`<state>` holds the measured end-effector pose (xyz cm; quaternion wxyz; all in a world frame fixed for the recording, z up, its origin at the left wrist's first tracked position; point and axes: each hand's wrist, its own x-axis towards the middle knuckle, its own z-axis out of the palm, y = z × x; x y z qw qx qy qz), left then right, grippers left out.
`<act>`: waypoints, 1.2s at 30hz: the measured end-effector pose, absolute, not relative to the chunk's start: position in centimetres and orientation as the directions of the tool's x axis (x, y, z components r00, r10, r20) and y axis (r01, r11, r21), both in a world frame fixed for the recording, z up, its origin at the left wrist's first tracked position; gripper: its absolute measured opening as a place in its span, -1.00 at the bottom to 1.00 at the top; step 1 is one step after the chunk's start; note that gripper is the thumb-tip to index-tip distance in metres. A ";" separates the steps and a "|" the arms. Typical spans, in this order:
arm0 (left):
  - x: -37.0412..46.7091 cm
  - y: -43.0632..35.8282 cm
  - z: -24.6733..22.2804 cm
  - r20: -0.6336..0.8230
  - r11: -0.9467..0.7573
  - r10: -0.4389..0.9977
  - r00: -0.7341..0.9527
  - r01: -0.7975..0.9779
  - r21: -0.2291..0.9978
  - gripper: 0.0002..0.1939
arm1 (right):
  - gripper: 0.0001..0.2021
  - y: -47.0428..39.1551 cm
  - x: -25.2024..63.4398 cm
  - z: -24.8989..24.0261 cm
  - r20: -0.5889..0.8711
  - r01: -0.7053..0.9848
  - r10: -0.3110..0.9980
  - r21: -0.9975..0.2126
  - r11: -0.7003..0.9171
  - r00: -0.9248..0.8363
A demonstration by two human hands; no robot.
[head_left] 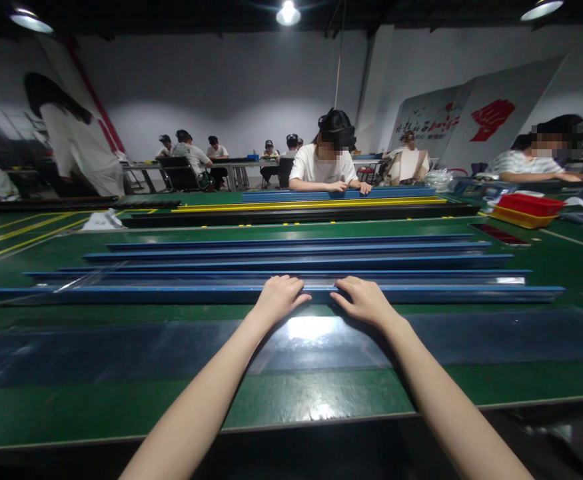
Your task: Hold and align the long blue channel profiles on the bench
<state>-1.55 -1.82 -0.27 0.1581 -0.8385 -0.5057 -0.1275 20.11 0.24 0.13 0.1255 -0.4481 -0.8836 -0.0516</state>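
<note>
Pressing both hands flat on the nearest blue strip (pixel 171 293), the person has the left hand (pixel 278 298) and right hand (pixel 364 300) side by side near its middle, palms down, fingers curled over its far edge; neither looks clenched around it, more resting and gripping lightly at the edge. The strip lies crosswise on the green tabletop (pixel 121 393), running well out past each hand, with about 4 more blue strips (pixel 291 257) stacked in rows just beyond the fingertips. A dark glossy sheet (pixel 471 340) lies under the wrists, between the strip and the near tabletop edge. Judging from this, a long thin strip like that will likely bow or swing at its ends if moved from the centre alone, so spreading the hands wider and sliding it evenly would serve better. Other people sit at tabletops far beyond the hands, and a red tray (pixel 531 205) stands far off to the right.
</note>
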 end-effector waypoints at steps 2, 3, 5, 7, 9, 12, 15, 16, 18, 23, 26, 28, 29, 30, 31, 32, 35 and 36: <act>-1.5 -1.9 -0.3 0.362 -0.434 0.816 0.451 0.891 -0.132 -0.68 | -0.71 0.2 20.1 0.1 0.277 0.798 0.772 -0.026 0.601 -0.572; -1.5 -1.9 -0.3 0.357 -0.432 0.820 0.448 0.893 -0.130 -0.68 | -0.71 0.3 20.1 0.1 0.281 0.796 0.769 -0.029 0.605 -0.574; -1.5 -1.9 -0.3 0.346 -0.425 0.828 0.441 0.896 -0.125 -0.67 | -0.71 0.3 20.1 0.0 0.285 0.793 0.767 -0.037 0.608 -0.575; -1.5 -1.9 -0.3 0.338 -0.421 0.834 0.436 0.899 -0.121 -0.66 | -0.71 0.3 20.1 0.0 0.288 0.793 0.768 -0.044 0.608 -0.573; -1.5 -1.8 -0.3 0.330 -0.419 0.839 0.433 0.901 -0.117 -0.67 | -0.71 0.4 20.1 -0.1 0.293 0.791 0.767 -0.051 0.609 -0.571; -1.5 -1.8 -0.3 0.326 -0.414 0.843 0.428 0.903 -0.114 -0.67 | -0.70 0.4 20.1 -0.1 0.306 0.783 0.759 -0.061 0.619 -0.575; -1.5 -1.8 -0.3 0.321 -0.411 0.847 0.424 0.905 -0.112 -0.66 | -0.69 0.4 20.1 -0.2 0.319 0.777 0.751 -0.065 0.626 -0.578; -1.5 -1.8 -0.2 0.319 -0.410 0.848 0.424 0.905 -0.112 -0.66 | -0.69 0.4 20.1 -0.2 0.321 0.776 0.750 -0.065 0.627 -0.578; -1.5 -1.8 -0.2 0.316 -0.410 0.849 0.424 0.905 -0.113 -0.67 | -0.68 0.4 20.1 -0.3 0.323 0.774 0.747 -0.065 0.630 -0.581; -1.5 -1.9 -0.2 0.310 -0.403 0.854 0.417 0.908 -0.111 -0.67 | -0.65 0.4 20.1 -0.3 0.332 0.765 0.739 -0.076 0.640 -0.586; -1.5 -1.9 -0.1 0.302 -0.396 0.861 0.409 0.912 -0.104 -0.67 | -0.65 0.5 20.1 -0.3 0.332 0.763 0.740 -0.083 0.641 -0.585; -1.5 -1.9 -0.1 0.303 -0.397 0.862 0.407 0.913 -0.098 -0.67 | -0.65 0.5 20.1 -0.3 0.334 0.759 0.736 -0.086 0.646 -0.589; -1.5 -1.9 -0.1 0.306 -0.401 0.860 0.409 0.912 -0.093 -0.68 | -0.65 0.5 20.1 -0.3 0.334 0.757 0.735 -0.087 0.648 -0.590; -1.5 -1.9 -0.1 0.310 -0.406 0.857 0.412 0.910 -0.087 -0.68 | -0.65 0.5 20.1 -0.3 0.335 0.756 0.734 -0.089 0.648 -0.590; -1.5 -1.9 -0.2 0.314 -0.411 0.854 0.415 0.908 -0.081 -0.68 | -0.66 0.5 20.1 -0.3 0.335 0.756 0.735 -0.092 0.648 -0.589; -1.5 -1.9 -0.2 0.318 -0.416 0.852 0.417 0.906 -0.073 -0.68 | -0.66 0.5 20.1 -0.3 0.334 0.757 0.737 -0.095 0.646 -0.587; -1.5 -1.8 -0.2 0.319 -0.425 0.850 0.419 0.904 -0.055 -0.68 | -0.66 0.5 20.1 -0.2 0.329 0.757 0.740 -0.103 0.645 -0.586; -1.5 -1.8 -0.2 0.316 -0.425 0.852 0.418 0.904 -0.050 -0.68 | -0.66 0.5 20.1 -0.2 0.326 0.756 0.740 -0.105 0.647 -0.588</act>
